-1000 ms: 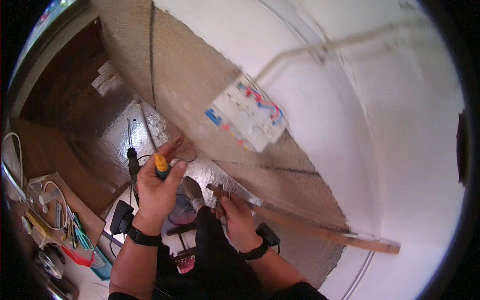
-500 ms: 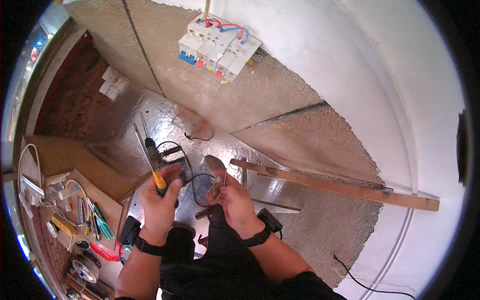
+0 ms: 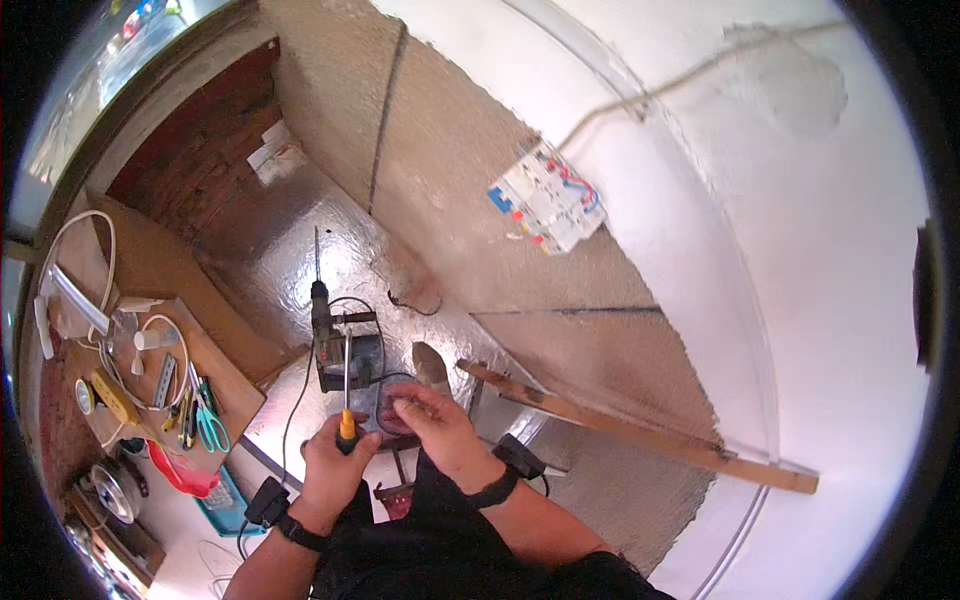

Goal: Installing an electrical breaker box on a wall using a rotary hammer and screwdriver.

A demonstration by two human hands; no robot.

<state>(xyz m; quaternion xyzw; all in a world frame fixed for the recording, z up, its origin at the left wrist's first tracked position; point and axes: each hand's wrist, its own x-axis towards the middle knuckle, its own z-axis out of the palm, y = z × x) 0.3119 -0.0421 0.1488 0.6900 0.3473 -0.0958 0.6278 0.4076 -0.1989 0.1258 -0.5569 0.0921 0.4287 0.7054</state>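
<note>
Low in the centre of the frame, my left hand is closed around a screwdriver by its orange handle, shaft pointing up. Just right of it, my right hand pinches a small item I cannot identify. Beyond both, a power drill lies on the glossy floor, apart from my grip.

white wall, glossy floor, wooden table

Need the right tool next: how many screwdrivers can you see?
1 for sure: the orange-handled screwdriver in the left hand. Others may be hidden among the tools on the wooden board.
</note>
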